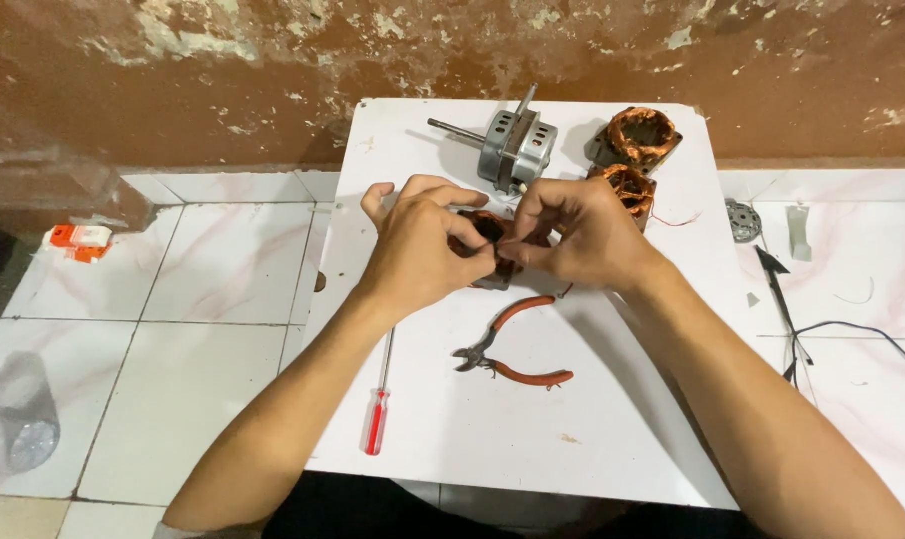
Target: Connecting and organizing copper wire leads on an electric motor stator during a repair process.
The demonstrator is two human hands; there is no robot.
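Right at the middle of the white board [572, 419], both hands are closed on one small motor stator [492, 245] with copper winding. The fingers of the left hand [422, 245] are curled narrow around its left side, and the thumb presses on the top of it. The right hand [577, 235] pinches the right side of the same part with the thumb and the first fingers; the other fingers are bent close together. Most of the stator is hidden under the fingers, so only a dark metal edge and some copper colour show between the two hands.

Just below the hands, at about 6 o'clock from the stator, a pair of cutting pliers [512, 349] with orange-red handles lies flat on the board, its jaws pointing to the left. Further at 7 o'clock lies a thin screwdriver [379, 399] with a red handle, near the left edge of the board, the handle toward the person.

At 12 o'clock, just beyond the fingers, stands a silver motor housing [515, 148] with its shaft pointing to the left. At about 1 o'clock are two more copper coil stators [637, 150], one behind the other, the nearer one close beside the right hand.

The board rests on a floor of white tiles [213, 299]. On the tiles at 3 o'clock lie a round metal part [744, 220] and black wires [822, 329]. At 9 o'clock, far from the board, is a small orange and white object [81, 240].
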